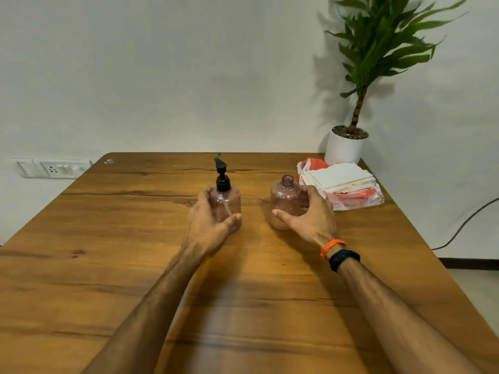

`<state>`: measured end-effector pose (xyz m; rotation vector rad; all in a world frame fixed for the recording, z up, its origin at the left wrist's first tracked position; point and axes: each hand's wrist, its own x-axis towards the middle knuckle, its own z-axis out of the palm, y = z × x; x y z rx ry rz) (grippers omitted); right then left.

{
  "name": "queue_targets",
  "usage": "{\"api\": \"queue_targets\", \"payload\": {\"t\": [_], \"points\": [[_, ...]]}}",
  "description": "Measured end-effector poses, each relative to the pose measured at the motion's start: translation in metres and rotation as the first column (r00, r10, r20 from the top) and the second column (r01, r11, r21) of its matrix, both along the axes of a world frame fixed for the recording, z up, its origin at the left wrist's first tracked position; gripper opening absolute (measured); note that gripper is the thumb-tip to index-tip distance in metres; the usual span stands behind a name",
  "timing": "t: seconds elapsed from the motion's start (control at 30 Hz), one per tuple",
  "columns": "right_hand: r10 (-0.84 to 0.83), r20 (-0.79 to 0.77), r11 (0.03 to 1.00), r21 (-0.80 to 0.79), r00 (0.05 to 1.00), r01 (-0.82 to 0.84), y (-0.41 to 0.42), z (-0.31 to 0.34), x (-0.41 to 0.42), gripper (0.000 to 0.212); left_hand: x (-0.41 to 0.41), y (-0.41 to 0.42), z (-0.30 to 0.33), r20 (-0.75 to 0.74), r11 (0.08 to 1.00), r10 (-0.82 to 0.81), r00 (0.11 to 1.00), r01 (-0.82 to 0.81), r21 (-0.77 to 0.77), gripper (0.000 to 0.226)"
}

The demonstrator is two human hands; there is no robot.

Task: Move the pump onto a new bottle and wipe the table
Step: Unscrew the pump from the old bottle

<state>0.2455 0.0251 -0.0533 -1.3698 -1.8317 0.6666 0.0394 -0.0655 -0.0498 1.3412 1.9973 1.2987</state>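
Head view, items listed from the hands outward:

- Left hand: wrapped around the pump bottle, thumb in front, fingers behind.
- Right hand: cupped around the open bottle, thumb on its near side.
- Pump: black, seated on the left bottle's neck, spout pointing far-left.
- Open bottle: upright, neck uncapped, apart from the pump bottle.
- Surface: wooden, both bottles standing mid-field.
- Cloths in a plastic bag: far right, just beside the right hand.
- Potted plant: far-right corner.
- Handling note: likely best to steady the left bottle firmly, unscrew the collar, lift the tube straight up.
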Motion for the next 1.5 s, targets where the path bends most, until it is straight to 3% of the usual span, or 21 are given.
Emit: {"api": "queue_targets", "payload": {"t": [0.17, 0.3, 0.47, 0.57, 0.73, 0.93, 1.13, 1.5], "points": [[0.029, 0.030, 0.999, -0.031, 0.999, -0.028, -0.004, 0.007, 0.001, 0.089, 0.000, -0.003, 0.002, -0.002, 1.000, -0.015, 1.000, 0.015, -0.004, 0.082], [0.036, -0.017, 0.997, 0.069, 0.999, -0.035, -0.009, 0.024, 0.000, 0.083, -0.003, -0.003, -0.003, -0.001, 1.000, -0.015, 1.000, 0.015, -0.010, 0.081], [0.018, -0.085, 0.936, 0.351, 0.996, 0.013, -0.021, 0.054, -0.007, 0.056, -0.007, -0.004, -0.012, 0.011, 1.000, -0.021, 1.000, 0.021, 0.002, 0.082], [0.078, -0.088, 0.896, 0.443, 0.993, -0.031, -0.028, 0.070, -0.023, 0.038, -0.007, -0.004, -0.014, 0.027, 0.999, -0.034, 0.999, 0.033, 0.026, 0.083], [0.225, -0.026, 0.924, 0.323, 0.974, -0.205, -0.033, 0.077, -0.065, 0.031, -0.015, -0.010, -0.016, 0.044, 0.998, -0.026, 0.999, 0.024, 0.062, 0.084], [0.346, 0.014, 0.924, 0.172, 0.938, -0.343, -0.031, 0.063, -0.107, 0.043, -0.026, -0.018, -0.018, 0.022, 0.996, -0.016, 1.000, 0.014, 0.083, 0.077], [0.328, 0.001, 0.931, 0.169, 0.945, -0.323, -0.029, 0.058, -0.124, 0.047, -0.028, -0.016, -0.023, -0.008, 0.995, -0.009, 1.000, 0.010, 0.104, 0.074], [0.365, -0.121, 0.925, 0.160, 0.923, -0.345, -0.019, 0.057, -0.125, 0.031, -0.034, -0.017, -0.031, 0.003, 0.988, -0.009, 1.000, 0.008, 0.155, 0.076]]}}
